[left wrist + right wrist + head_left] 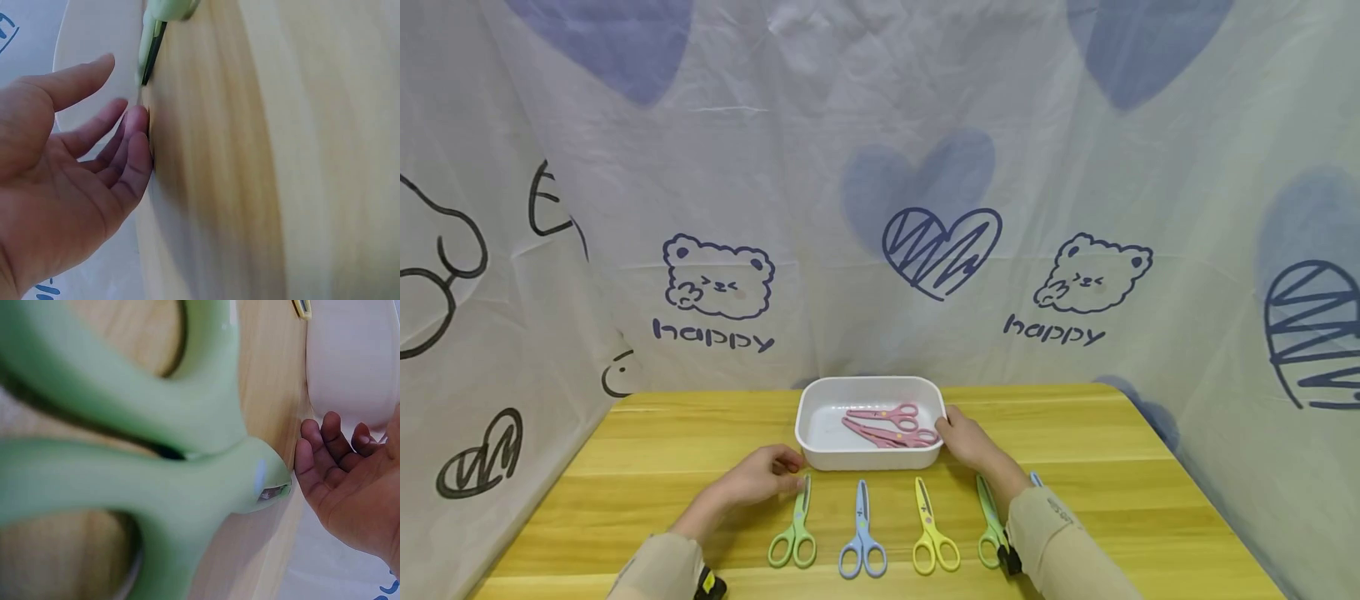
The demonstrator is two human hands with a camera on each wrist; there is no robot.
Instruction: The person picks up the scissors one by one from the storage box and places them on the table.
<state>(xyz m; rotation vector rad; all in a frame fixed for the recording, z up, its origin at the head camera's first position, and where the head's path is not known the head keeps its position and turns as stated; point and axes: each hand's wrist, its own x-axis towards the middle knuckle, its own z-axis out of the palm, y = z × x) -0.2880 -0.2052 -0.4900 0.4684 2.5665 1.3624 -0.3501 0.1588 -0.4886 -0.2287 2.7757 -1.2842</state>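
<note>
A white tray [868,459] stands at the back of the table, with pink scissors [883,436] lying in it. My left hand [763,475] is beside the tray's front left corner, its fingers loosely bent and nothing between them; whether they touch the tray I cannot tell. Close to its fingertips are the blades of green scissors [795,537]. At the tray's right end is my right hand [967,437], its fingertips against or very near the wall. In the right wrist view those fingers are loosely bent; the thumb is mostly hidden. Other green scissors [988,512] lie under the right forearm.
Blue scissors [862,533] and yellow scissors [929,533] lie in the row before the tray, handles toward me. Another blue pair [1036,479] is mostly hidden by the right sleeve. A printed cloth [850,333] hangs behind and beside the wooden table [700,425].
</note>
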